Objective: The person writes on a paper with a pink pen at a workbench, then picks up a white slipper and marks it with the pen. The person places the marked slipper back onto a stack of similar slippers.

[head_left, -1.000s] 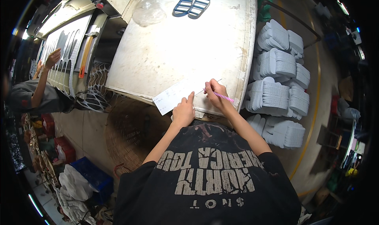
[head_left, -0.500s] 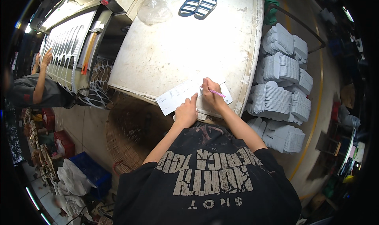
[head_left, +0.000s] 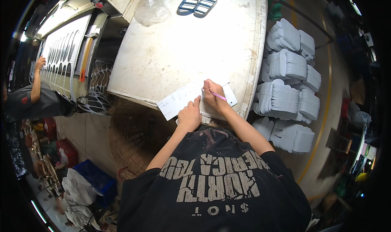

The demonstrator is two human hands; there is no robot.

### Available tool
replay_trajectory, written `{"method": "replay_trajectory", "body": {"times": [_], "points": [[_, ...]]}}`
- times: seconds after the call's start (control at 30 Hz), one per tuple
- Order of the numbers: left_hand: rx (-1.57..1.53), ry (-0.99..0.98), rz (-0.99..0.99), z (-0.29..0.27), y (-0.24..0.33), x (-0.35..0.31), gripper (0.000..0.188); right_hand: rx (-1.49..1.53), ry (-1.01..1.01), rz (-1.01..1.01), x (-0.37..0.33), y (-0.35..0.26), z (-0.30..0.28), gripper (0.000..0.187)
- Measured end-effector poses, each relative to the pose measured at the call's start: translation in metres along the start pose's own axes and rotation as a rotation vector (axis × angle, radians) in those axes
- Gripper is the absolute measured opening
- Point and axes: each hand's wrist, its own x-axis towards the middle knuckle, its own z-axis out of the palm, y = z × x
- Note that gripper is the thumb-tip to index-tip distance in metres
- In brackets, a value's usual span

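A white paper slip point(head_left: 175, 102) with blue handwriting lies slanted at the near edge of a white worktable point(head_left: 140, 65). My right hand point(head_left: 214, 96) is closed around a pink pen point(head_left: 218, 96), over the slip's right part. A white end with a dark dot shows beyond this hand; whether it is the same piece I cannot tell. My left hand point(head_left: 190, 116) rests on the slip's lower edge, its index finger stretched out toward the pen hand and the other fingers partly bent. The pen's tip is hidden by my fingers.
Blue-and-white striped slides point(head_left: 197, 4) and a clear plastic bag point(head_left: 152, 10) lie at the table's far end. Stacks of pale grey sole-shaped pieces point(head_left: 282, 98) stand on the right. A wicker basket point(head_left: 122, 140) sits below left. Farther left, another person point(head_left: 36, 97) works at a machine.
The whole view has shifted slightly, so the table appears a little farther left and up. The other person's arm has moved. Both my hands keep nearly the same place on the slip.
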Motion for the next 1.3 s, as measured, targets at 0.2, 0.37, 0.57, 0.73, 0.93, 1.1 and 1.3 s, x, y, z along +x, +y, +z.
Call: {"method": "replay_trajectory", "body": {"times": [0.2, 0.37, 0.57, 0.73, 0.93, 1.1, 1.3], "points": [[-0.023, 0.016, -0.002, 0.0004, 0.0005, 0.0003, 0.07, -0.047, -0.005, -0.018, 0.0016, -0.0003, 0.0008, 0.039], [0.006, 0.017, 0.021, 0.0017, -0.0007, 0.0004, 0.072, -0.079, -0.023, -0.01, 0.0007, -0.0045, -0.0029, 0.039], [-0.003, 0.019, 0.016, 0.003, -0.0016, 0.0004, 0.072, -0.03, -0.035, 0.032, 0.0005, -0.0038, -0.004, 0.042], [-0.001, 0.002, 0.006, 0.0019, -0.0014, 0.0004, 0.071, -0.001, 0.015, 0.041, -0.0007, -0.0032, -0.0024, 0.044], [0.004, 0.005, 0.01, 0.0013, -0.0008, 0.0001, 0.071, -0.041, -0.006, 0.043, 0.0003, -0.0019, -0.003, 0.043], [0.009, 0.009, 0.015, 0.0004, 0.0, -0.0006, 0.072, -0.034, 0.007, 0.025, 0.0005, 0.0018, -0.0017, 0.042], [0.006, 0.006, 0.015, 0.0003, 0.0004, -0.0005, 0.072, -0.055, 0.009, -0.004, 0.0011, 0.0019, -0.0013, 0.041]]}}
